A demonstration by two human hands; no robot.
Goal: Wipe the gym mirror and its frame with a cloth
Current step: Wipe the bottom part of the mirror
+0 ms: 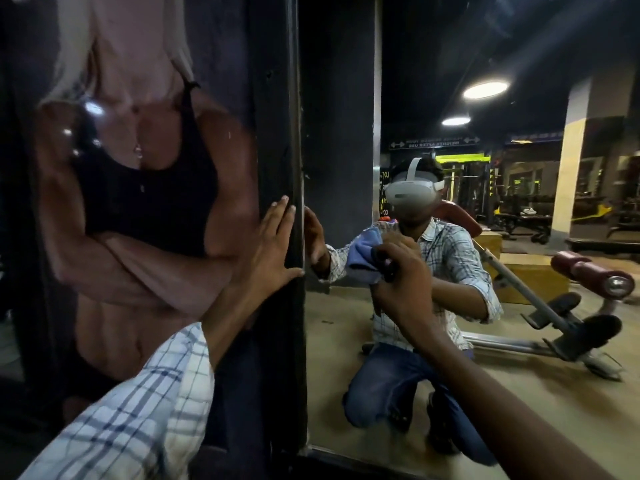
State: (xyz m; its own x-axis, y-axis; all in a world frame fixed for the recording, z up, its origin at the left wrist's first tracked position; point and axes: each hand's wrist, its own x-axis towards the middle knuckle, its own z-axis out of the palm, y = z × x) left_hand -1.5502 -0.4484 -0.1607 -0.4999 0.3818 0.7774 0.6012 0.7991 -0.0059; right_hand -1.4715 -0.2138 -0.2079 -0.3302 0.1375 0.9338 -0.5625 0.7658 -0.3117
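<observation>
Hands of 1 person work at a gym mirror [485,393]. Left hand [268,247] lies flat, fingers spread wide, against the mirror's dark frame [277,133] at its left edge. Right hand [403,271] grips a bunched blue cloth [360,258], pressed to the glass just right of the frame. A glossy poster [138,168] hangs left of the frame.

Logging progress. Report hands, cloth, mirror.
Left hand flat on black frame. Right hand grip shut on blue cloth, pressed to mirror. Nothing in the way.
</observation>
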